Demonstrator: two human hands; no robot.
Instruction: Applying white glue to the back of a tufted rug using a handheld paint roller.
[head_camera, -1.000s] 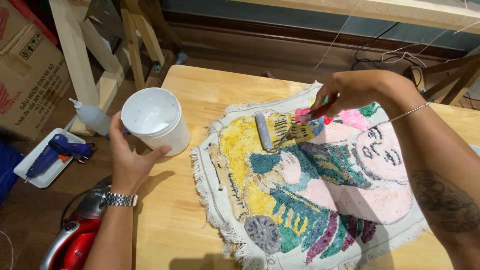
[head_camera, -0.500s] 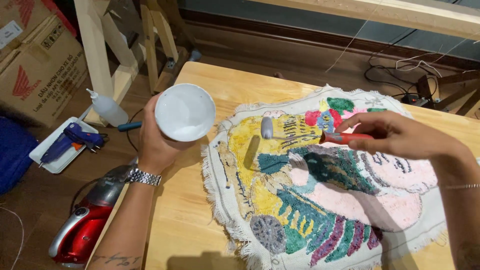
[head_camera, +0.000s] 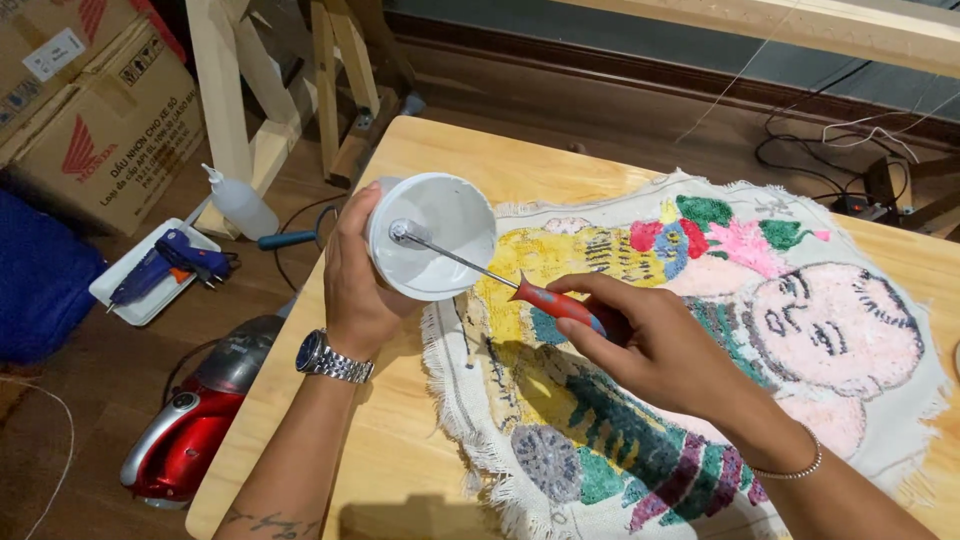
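White plastic tub, tilted with its mouth toward the camera, gripped around its side by the left hand, silver wristwatch on that wrist. Held over the near-left edge of the fringed, colourful tufted rug spread on the pale wooden table. Right hand closed around the red-and-blue handle of a small paint roller, thin metal shaft reaching into the tub, roller end against the inner bottom. Thin beaded bracelet on the right wrist. Off the table's left edge, on the floor: red and grey vacuum cleaner, white tray carrying a blue glue gun, clear squeeze bottle, brown cardboard boxes, wooden frame legs. Black cables beyond the far-right corner.
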